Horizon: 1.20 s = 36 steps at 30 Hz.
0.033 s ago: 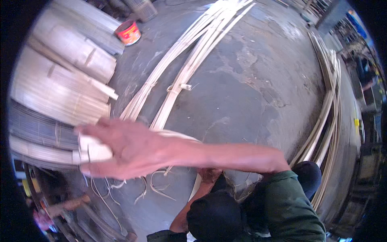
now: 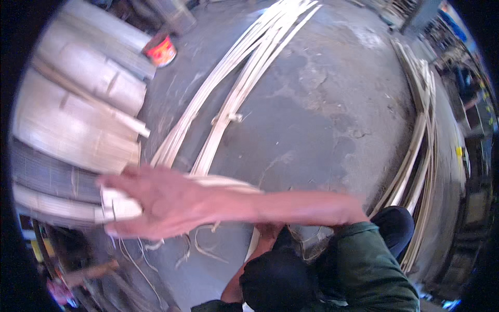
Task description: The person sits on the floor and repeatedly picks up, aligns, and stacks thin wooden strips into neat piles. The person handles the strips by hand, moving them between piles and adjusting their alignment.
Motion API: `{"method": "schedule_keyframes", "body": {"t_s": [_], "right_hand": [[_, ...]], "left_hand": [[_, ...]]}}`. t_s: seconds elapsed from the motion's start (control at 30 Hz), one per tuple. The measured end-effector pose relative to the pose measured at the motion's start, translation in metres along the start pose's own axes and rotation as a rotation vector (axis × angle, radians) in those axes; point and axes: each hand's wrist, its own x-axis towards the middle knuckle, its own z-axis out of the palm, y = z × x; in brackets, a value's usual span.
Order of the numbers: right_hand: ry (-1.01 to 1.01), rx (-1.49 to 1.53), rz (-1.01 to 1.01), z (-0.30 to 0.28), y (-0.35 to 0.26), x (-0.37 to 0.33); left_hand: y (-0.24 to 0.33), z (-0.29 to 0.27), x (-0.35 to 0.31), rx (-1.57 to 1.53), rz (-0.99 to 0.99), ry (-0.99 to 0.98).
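- One hand shows plainly: the right hand (image 2: 156,205) reaches across the lower left of the frame, its forearm entering from the lower right out of a green sleeve (image 2: 364,265).
- Hand state: fingers extended leftward and close together, lying over the pale ends of a flat strip bundle (image 2: 122,207). Whether the thumb closes underneath cannot be told; the frame is motion-blurred there.
- Left hand (image 2: 267,234): only a part shows at lower centre, below the right forearm. Its state cannot be told.
- Work item location: the strip bundle lies at the left of the frame, its cut ends just left of the right fingertips, the rest hidden beneath the palm.
- Handling judgement: the strips look thin, flat and light, like split cane or bamboo. Expect springy flex along the length, stiffness across the width, and a smooth face that may slide.
- Edges and cut ends may be sharp or splintered. Thin strips are likely to crack if bent hard.
- Recommended hold: clamp across the flat faces a little back from the cut ends, gathering all strips together so none fans out.
- Surroundings: two long strip bundles (image 2: 234,88) run from centre to the upper middle over the concrete floor (image 2: 322,119); one carries a tie (image 2: 228,118).
- More long strips (image 2: 416,151) curve down the right side.
- Rolled mats (image 2: 78,114) are stacked at the left; a red can (image 2: 161,50) stands at upper left.
- Loose thin shavings (image 2: 202,249) lie on the floor below the hand.
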Motion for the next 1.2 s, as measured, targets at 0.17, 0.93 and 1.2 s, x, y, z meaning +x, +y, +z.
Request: {"method": "schedule_keyframes", "body": {"t_s": [0.17, 0.93, 1.2], "right_hand": [[0.227, 0.389, 0.067, -0.100, 0.050, -0.004], [1.252, 0.683, 0.541, -0.258, 0.344, -0.277], [1.148, 0.225, 0.607, -0.003, 0.326, -0.340]], "left_hand": [[0.015, -0.015, 0.011, 0.015, -0.116, -0.007], [0.005, -0.074, 0.030, -0.950, -1.077, -1.173], [-0.007, -0.043, 0.179, -0.475, -0.645, -0.884]]}}
